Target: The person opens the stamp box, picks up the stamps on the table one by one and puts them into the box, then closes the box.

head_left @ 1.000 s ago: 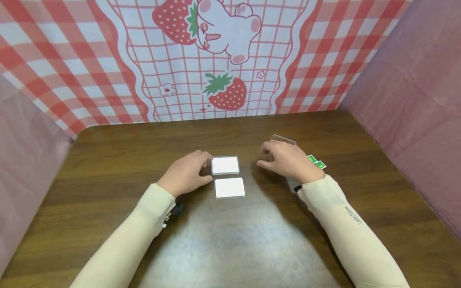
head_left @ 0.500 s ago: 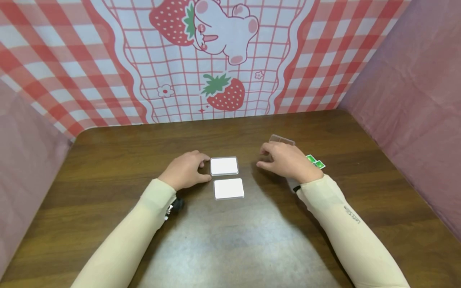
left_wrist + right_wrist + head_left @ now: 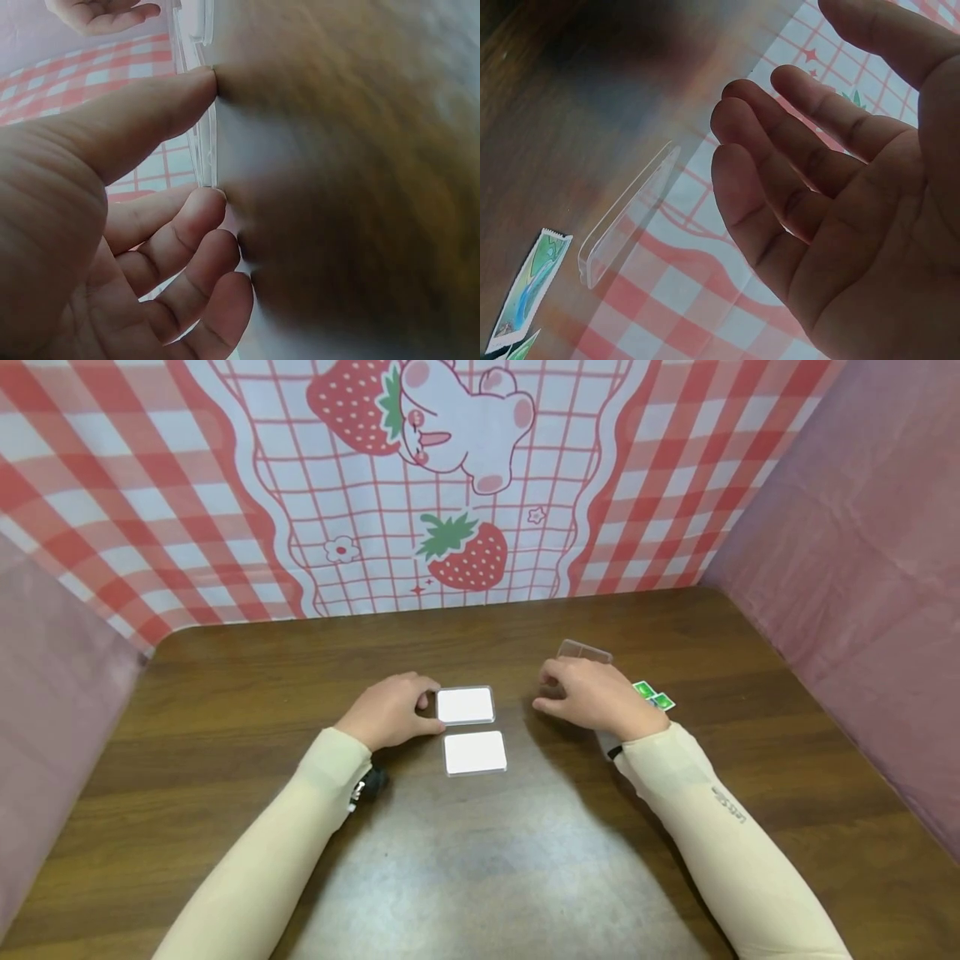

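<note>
Two flat clear plastic cases with bright white tops lie on the wooden table, the far case (image 3: 465,705) just behind the near case (image 3: 475,752). My left hand (image 3: 386,712) holds the far case at its left end, thumb at the front edge and index finger at the back corner. In the left wrist view, the thumb (image 3: 165,112) and fingertips (image 3: 204,206) sit low on either side of the case, right at the tabletop. My right hand (image 3: 592,693) hovers with loosely bent fingers and nothing in them, near a clear plastic tray (image 3: 585,650) at the back right.
Small green stamps (image 3: 652,695) with toothed edges lie right of my right hand; one stamp (image 3: 531,289) shows a landscape picture in the right wrist view. Red checked cloth (image 3: 675,485) hangs along the table's back edge, pink cloth (image 3: 847,568) at the right side.
My left hand has moved slightly, its thumb and index finger now closer about the far case's left end. The right hand has stayed nearly still. The head view has shifted a little.
</note>
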Demonstrator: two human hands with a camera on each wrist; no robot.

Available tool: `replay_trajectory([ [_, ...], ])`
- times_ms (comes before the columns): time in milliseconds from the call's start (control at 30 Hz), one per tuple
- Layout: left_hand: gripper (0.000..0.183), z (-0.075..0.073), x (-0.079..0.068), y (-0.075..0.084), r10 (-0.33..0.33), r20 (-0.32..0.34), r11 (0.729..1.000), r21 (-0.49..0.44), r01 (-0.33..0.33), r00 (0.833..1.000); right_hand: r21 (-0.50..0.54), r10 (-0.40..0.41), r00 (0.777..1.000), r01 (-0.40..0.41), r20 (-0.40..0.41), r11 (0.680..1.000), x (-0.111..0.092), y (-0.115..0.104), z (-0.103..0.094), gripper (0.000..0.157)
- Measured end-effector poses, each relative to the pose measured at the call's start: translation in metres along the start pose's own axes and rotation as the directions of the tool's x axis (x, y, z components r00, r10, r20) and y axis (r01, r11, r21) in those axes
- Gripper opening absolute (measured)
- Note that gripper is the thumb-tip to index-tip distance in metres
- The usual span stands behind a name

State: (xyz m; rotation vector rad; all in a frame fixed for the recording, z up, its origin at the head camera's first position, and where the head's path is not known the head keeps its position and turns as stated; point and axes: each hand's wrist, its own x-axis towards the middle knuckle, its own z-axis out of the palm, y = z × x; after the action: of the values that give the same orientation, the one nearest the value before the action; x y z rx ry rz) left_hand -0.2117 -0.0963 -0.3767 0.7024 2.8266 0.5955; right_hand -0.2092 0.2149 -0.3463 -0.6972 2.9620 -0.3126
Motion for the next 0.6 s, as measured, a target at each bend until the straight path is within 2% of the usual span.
replay_trajectory([
  [600, 0.062, 0.007, 0.011, 0.01, -0.002, 0.001, 0.999, -0.041, 0.002, 1.0, 0.0, 0.002, 1.0, -0.002, 0.011, 1.0, -0.002, -0.002, -0.002, 0.034],
])
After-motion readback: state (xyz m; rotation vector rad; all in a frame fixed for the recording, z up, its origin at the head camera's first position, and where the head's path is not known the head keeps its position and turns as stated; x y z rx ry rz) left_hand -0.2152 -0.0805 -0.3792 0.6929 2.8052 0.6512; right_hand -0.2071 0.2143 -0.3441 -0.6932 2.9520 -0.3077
